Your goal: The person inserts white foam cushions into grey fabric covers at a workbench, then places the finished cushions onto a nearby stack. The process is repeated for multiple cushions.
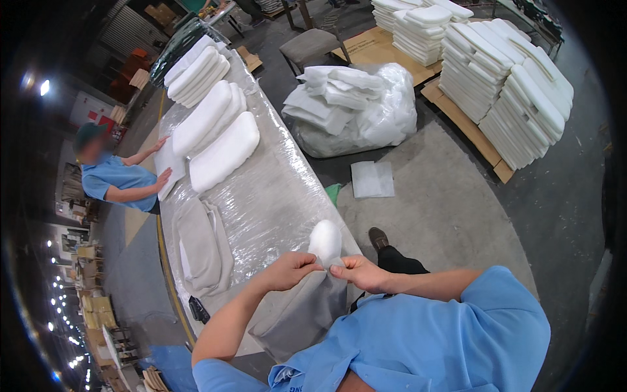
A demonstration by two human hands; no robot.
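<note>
At the lower centre of the frame, the left hand (292, 269) and right hand (360, 272) each pinch the mouth of a grey cover (302, 312). A white foam pad (325, 240) pokes out between them, its long axis pointing up the plastic-wrapped counter (274, 189).

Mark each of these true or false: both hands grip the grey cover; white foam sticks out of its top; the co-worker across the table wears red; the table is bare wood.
1. Both hands, left hand and right hand, grip the grey cover: true.
2. White foam pad sticks out of its top: true.
3. The co-worker wears red: false, a blue shirt.
4. The table is bare wood: false, it is wrapped in clear plastic film.
</note>
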